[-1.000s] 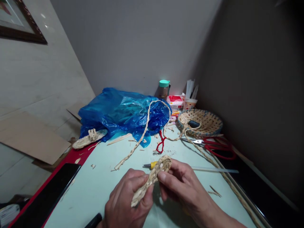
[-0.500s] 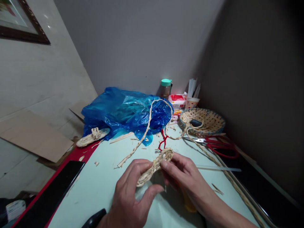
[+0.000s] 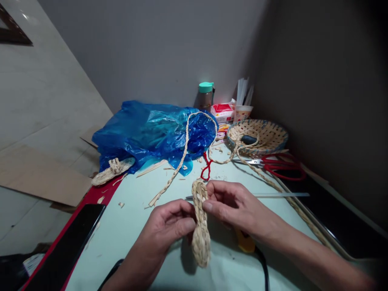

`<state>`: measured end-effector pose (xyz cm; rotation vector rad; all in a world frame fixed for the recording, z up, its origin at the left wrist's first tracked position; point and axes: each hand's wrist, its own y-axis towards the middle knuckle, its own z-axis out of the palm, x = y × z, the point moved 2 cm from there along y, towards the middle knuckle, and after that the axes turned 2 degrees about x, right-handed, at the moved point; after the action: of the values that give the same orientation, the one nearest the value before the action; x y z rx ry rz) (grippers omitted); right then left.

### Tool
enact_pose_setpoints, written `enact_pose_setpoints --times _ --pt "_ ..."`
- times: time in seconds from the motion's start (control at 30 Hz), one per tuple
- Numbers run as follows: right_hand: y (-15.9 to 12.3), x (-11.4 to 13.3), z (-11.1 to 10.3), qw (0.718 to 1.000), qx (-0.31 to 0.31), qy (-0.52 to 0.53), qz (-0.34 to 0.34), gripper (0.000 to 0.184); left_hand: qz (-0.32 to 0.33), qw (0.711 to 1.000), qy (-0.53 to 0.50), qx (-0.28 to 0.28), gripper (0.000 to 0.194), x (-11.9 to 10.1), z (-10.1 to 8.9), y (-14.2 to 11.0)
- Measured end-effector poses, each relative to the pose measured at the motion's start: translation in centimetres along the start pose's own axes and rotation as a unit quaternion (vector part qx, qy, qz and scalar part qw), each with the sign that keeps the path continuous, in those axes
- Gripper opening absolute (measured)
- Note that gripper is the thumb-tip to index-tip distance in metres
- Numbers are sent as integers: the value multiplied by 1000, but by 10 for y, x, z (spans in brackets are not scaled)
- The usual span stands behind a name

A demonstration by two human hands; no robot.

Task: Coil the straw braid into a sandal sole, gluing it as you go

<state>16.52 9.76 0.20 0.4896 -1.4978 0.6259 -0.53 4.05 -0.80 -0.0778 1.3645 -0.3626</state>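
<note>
Near the middle of the table, a small braided straw sole is held nearly upright lengthwise, its narrow end toward me. My left hand pinches its left edge with thumb and fingers. On the opposite side, my right hand grips the upper right edge, thumb on the face. Beneath my right hand lies a yellow glue gun with a black cord, mostly hidden; its dark tip shows beyond the sole. A translucent glue stick lies to the right.
A blue plastic bag fills the back left, beside a straw sandal. A long braided cord loops toward a woven basket. Red-handled scissors and a dark tablet lie right; a black phone lies left.
The sole has turned from a slant to nearly straight up and down. My left fingers opened off its lower end, then closed on its left edge. The camera view has tilted slightly.
</note>
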Motion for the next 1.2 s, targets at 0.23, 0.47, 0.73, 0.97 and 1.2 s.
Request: enact_pose_setpoints --times 0.23,0.47,0.73,0.97,1.2 --pt "1 -4 5 999 -7 49 -8 35 -17 1000 -25 1 16 3 1 0" --pt "1 -4 6 998 10 66 -9 33 19 997 -59 -36 20 0 0 1" --pt "2 -10 9 995 33 98 15 29 22 998 -64 -9 15 1 -1 3" --pt "-1 -12 12 991 29 130 22 25 9 1000 -21 -13 12 4 -5 4" --pt "0 -14 13 987 48 153 29 26 -10 999 -40 -17 15 6 -4 4"
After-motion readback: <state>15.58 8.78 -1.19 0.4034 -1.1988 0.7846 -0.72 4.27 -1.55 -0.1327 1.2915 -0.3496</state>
